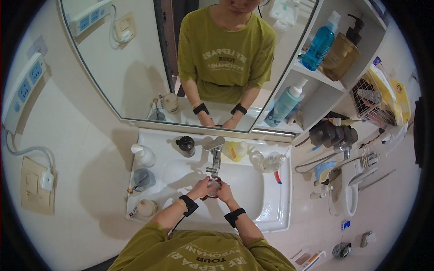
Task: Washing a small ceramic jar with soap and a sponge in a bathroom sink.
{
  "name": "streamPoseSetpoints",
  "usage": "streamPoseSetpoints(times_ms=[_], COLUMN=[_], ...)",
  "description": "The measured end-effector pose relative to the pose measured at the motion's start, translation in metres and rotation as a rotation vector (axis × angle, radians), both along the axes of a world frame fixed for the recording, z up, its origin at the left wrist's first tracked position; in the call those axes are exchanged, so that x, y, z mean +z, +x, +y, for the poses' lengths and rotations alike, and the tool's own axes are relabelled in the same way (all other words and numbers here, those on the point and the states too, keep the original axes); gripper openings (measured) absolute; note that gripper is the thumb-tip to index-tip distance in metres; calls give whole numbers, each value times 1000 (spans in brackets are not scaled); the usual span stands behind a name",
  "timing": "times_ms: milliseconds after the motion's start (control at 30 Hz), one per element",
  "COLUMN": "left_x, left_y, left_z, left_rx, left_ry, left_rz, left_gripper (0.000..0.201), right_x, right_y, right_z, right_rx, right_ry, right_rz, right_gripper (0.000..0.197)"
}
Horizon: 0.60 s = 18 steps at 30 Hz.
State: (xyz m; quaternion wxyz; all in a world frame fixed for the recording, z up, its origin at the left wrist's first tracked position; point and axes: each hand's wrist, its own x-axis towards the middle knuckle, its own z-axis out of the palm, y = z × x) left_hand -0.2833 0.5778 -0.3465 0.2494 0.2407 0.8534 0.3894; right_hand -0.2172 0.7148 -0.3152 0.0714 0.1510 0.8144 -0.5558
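Note:
Under the chrome faucet (216,158), both my hands hold a small round thing (212,189), pale in the middle and reddish brown at its edge. Its exact kind is too small to tell. My left hand (199,188) grips it from the left, fingers curled. From the other side my right hand (225,192) closes on it as well. The two hands are close together over the white sink basin (246,194). Some of the fingers are hidden behind the held thing. Whether water is running is hard to make out.
A white pump bottle (143,156), grey cup (144,178) and round jar (147,207) line the sink's left rim. Behind the basin stand a dark bottle (186,146), a yellow bottle (235,151) and a clear bottle (272,162). A mirror (135,67) rises above.

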Motion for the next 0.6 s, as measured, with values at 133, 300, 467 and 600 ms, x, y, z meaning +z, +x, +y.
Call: streamPoseSetpoints(times_ms=[133,300,467,600], left_x=[-17,-34,-48,-12], left_y=[-2,-9,-8,2], left_z=[-1,-8,-14,1], left_rx=[1,12,36,-20], left_ry=[63,90,219,11], left_rz=[-58,-303,-313,-42], left_gripper=[42,40,41,40], right_x=[-6,3,-7,-18], right_y=[3,2,2,6], right_z=[-4,-9,-5,4], right_rx=[26,-25,-15,50], right_ry=[34,-71,-65,75], right_rz=[60,54,-60,6], right_gripper=[45,49,50,48])
